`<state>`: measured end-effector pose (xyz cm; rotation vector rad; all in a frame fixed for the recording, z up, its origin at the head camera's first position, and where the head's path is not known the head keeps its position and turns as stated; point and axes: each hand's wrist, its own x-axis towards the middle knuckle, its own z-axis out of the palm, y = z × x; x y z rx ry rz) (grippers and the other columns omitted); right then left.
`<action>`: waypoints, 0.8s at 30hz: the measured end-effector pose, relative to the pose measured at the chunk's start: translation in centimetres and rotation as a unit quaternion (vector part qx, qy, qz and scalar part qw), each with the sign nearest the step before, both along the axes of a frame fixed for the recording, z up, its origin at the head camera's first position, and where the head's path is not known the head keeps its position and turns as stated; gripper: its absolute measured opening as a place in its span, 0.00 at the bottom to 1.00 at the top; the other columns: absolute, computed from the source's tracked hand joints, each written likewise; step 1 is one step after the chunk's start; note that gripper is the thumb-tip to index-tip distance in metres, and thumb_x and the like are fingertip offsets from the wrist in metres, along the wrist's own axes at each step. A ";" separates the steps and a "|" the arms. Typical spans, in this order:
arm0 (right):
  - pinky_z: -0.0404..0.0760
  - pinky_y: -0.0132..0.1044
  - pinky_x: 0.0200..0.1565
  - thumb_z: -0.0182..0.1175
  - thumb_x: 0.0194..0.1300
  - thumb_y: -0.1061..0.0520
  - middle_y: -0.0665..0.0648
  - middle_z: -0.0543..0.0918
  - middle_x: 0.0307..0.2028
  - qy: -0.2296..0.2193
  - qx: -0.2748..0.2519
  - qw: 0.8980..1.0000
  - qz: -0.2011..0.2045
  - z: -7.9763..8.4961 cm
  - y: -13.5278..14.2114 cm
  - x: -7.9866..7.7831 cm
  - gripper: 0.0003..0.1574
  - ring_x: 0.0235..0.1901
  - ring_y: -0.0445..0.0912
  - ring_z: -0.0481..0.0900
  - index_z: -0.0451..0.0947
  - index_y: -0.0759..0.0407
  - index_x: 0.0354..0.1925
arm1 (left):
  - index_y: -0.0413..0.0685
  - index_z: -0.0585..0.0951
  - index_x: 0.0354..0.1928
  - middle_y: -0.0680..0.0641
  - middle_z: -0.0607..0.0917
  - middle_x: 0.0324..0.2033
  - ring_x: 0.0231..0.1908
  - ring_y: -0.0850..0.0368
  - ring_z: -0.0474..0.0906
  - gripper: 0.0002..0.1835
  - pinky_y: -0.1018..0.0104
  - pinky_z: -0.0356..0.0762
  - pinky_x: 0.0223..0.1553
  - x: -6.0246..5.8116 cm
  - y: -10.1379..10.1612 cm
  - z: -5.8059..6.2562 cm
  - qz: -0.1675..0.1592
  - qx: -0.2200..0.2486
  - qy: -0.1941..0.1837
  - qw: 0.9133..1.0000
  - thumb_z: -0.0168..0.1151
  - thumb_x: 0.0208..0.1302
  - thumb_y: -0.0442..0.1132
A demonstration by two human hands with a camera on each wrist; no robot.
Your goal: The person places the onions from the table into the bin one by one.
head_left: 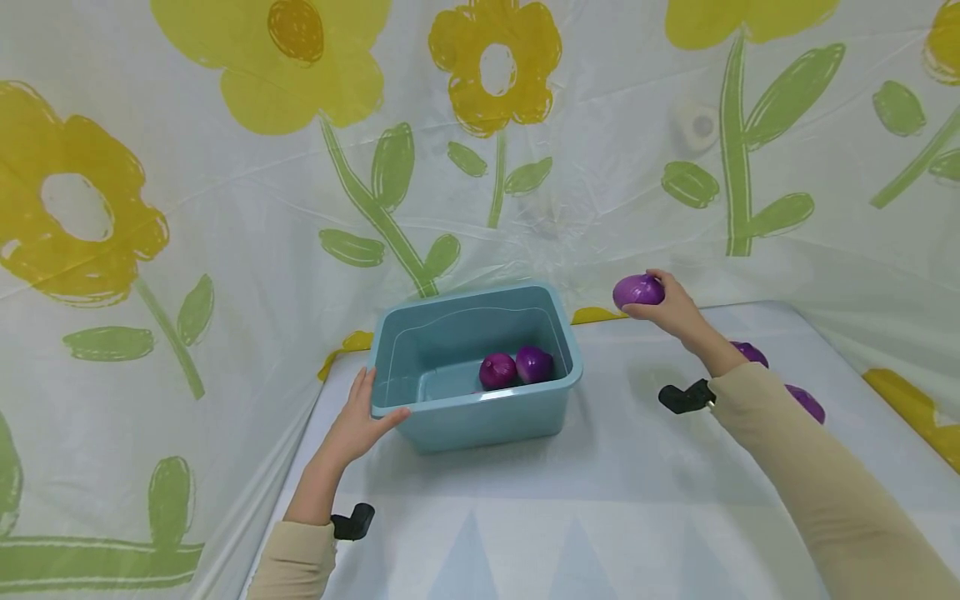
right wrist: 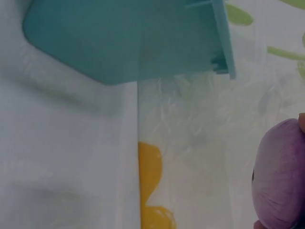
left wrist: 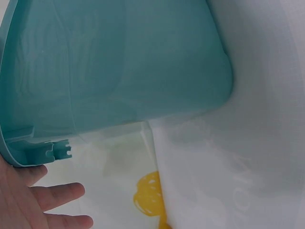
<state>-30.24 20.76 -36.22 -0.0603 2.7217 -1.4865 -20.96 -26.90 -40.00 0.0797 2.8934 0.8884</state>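
A light-blue plastic bin (head_left: 487,414) stands on the table, with two red onions, one (head_left: 497,372) beside the other (head_left: 535,365), in its right half. My left hand (head_left: 358,423) rests at the bin's near left corner, thumb along the front rim and fingers on the left side. In the left wrist view those fingers (left wrist: 59,195) are straight and spread. To the right of the bin, my right hand (head_left: 670,310) holds another red onion (head_left: 637,290) above the table's back edge. The right wrist view shows this onion (right wrist: 281,176) at its right edge, most of the hand out of frame.
Two more red onions, one (head_left: 750,353) behind the other (head_left: 807,403), lie on the right of the table (head_left: 600,492), partly hidden by my right sleeve (head_left: 810,475). A flower-printed sheet (head_left: 600,192) hangs behind the table. Black camera mounts (head_left: 684,397) sit at both wrists.
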 end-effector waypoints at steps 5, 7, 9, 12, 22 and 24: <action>0.61 0.61 0.58 0.60 0.59 0.50 0.72 0.47 0.67 0.002 -0.003 1.000 0.006 1.1 -1.9 -0.3 0.55 0.63 0.68 0.52 0.36 0.61 0.71 | 0.44 0.36 0.71 0.41 0.34 0.71 0.68 0.35 0.43 0.57 0.33 0.54 0.57 0.0 0.0 0.0 0.000 0.002 -0.003 1.000 0.55 0.54 0.67; 0.62 0.60 0.58 0.60 0.59 0.51 0.71 0.48 0.67 0.008 -0.005 1.000 0.009 1.5 -2.6 -0.5 0.55 0.63 0.68 0.53 0.37 0.61 0.70 | 0.44 0.36 0.71 0.41 0.34 0.71 0.68 0.35 0.43 0.57 0.33 0.54 0.57 0.0 0.0 0.0 0.000 0.003 -0.003 1.000 0.55 0.54 0.66; 0.62 0.59 0.58 0.61 0.58 0.52 0.71 0.49 0.67 0.016 -0.006 1.000 0.012 1.8 -3.4 -0.7 0.54 0.62 0.67 0.53 0.38 0.61 0.70 | 0.44 0.36 0.71 0.40 0.34 0.71 0.67 0.35 0.44 0.57 0.33 0.54 0.57 0.0 0.0 0.0 -0.001 0.004 -0.001 1.000 0.56 0.54 0.66; 0.64 0.58 0.58 0.61 0.58 0.52 0.70 0.50 0.67 0.022 -0.004 1.000 0.013 2.3 -4.6 -1.0 0.54 0.62 0.66 0.54 0.39 0.61 0.70 | 0.43 0.37 0.71 0.40 0.35 0.71 0.67 0.35 0.44 0.57 0.33 0.55 0.57 0.0 0.0 0.0 -0.002 0.003 0.001 1.000 0.56 0.54 0.66; 0.66 0.56 0.57 0.64 0.54 0.53 0.65 0.54 0.66 0.024 -0.018 0.999 0.034 3.6 -8.9 -1.4 0.54 0.62 0.63 0.57 0.43 0.56 0.70 | 0.44 0.37 0.71 0.40 0.35 0.71 0.67 0.34 0.45 0.57 0.34 0.55 0.57 -0.1 0.0 0.0 0.002 0.003 0.001 1.000 0.56 0.53 0.67; 0.67 0.55 0.57 0.64 0.54 0.53 0.65 0.54 0.66 0.028 -0.020 0.999 0.042 3.7 -9.6 -1.3 0.54 0.62 0.63 0.58 0.44 0.56 0.70 | 0.44 0.37 0.71 0.40 0.34 0.71 0.67 0.34 0.45 0.57 0.34 0.56 0.57 -0.1 0.0 0.0 0.002 0.003 0.000 1.000 0.56 0.53 0.67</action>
